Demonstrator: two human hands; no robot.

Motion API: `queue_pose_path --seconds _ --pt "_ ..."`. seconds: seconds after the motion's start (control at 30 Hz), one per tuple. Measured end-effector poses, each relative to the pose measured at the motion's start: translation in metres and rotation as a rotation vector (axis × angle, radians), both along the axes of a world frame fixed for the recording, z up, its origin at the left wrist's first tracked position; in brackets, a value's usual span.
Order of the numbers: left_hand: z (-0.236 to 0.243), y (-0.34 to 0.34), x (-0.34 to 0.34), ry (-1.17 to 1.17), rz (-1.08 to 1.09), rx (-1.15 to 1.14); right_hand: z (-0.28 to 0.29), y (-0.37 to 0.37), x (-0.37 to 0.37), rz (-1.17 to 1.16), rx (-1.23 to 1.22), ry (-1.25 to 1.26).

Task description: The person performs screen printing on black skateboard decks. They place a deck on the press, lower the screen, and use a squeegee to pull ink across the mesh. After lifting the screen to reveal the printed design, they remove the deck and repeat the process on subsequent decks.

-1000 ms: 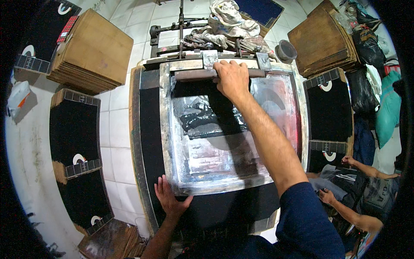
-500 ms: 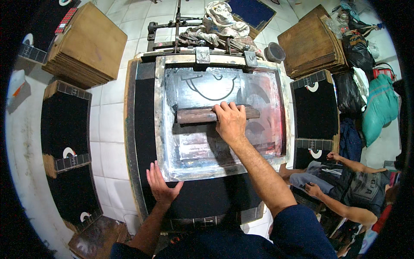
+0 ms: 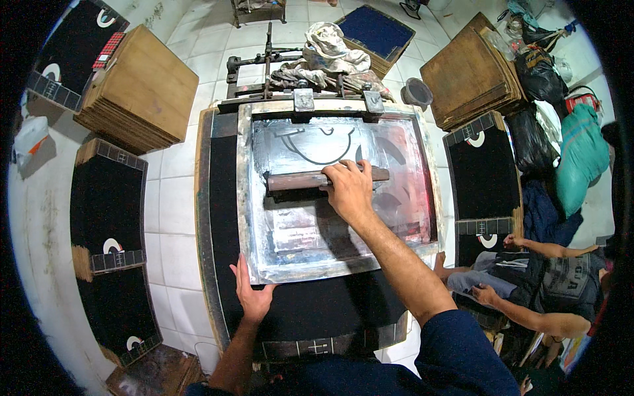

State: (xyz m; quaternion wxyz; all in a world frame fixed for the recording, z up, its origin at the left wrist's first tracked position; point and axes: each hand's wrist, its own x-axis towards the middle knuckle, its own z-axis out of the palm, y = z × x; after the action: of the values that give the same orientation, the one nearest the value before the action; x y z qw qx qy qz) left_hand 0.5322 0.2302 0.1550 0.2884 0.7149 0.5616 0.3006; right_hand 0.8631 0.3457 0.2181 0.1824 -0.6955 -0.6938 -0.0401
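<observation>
My right hand (image 3: 349, 187) is wrapped round a brown squeegee (image 3: 295, 181), which lies crosswise on the mesh of a printing screen. The screen's pale, ink-stained frame (image 3: 245, 165) surrounds the mesh. Beyond the squeegee, a dark curved line design (image 3: 321, 162) shows on the wet grey area. At the near left corner of the frame rests my left hand (image 3: 253, 297), fingers stretched along the side and thumb apart along the front edge. Under the frame is a black panel (image 3: 317, 307). Two metal clamps (image 3: 304, 101) hold the frame's far edge.
Black printed panels on boards (image 3: 109, 211) line the left; more (image 3: 485, 175) lie at the right. Stacked brown boards (image 3: 148, 79) stand at the far left. Stained rags (image 3: 330, 49) and a grey bucket (image 3: 417, 92) are behind the screen. Another person's arm (image 3: 535, 322) is at the right.
The whole view has shifted, showing more of the far floor. The squeegee, still in my right hand, sits slightly closer to the curved design. My left hand's fingers have drawn closer together at the corner.
</observation>
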Motion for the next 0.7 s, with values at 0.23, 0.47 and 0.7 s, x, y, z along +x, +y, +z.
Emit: queue_pose_path --seconds 0.23,0.47,0.7 --pt "0.001 -0.007 -0.005 -0.239 0.051 -0.067 0.01 0.008 -0.008 -0.056 0.026 -0.04" --pt "0.001 -0.004 -0.002 -0.192 0.037 -0.039 0.046 0.044 0.017 0.037 -0.218 0.012" --pt "0.007 -0.003 -0.002 -0.147 0.019 -0.104 0.025 0.042 0.024 0.076 -0.284 0.055"
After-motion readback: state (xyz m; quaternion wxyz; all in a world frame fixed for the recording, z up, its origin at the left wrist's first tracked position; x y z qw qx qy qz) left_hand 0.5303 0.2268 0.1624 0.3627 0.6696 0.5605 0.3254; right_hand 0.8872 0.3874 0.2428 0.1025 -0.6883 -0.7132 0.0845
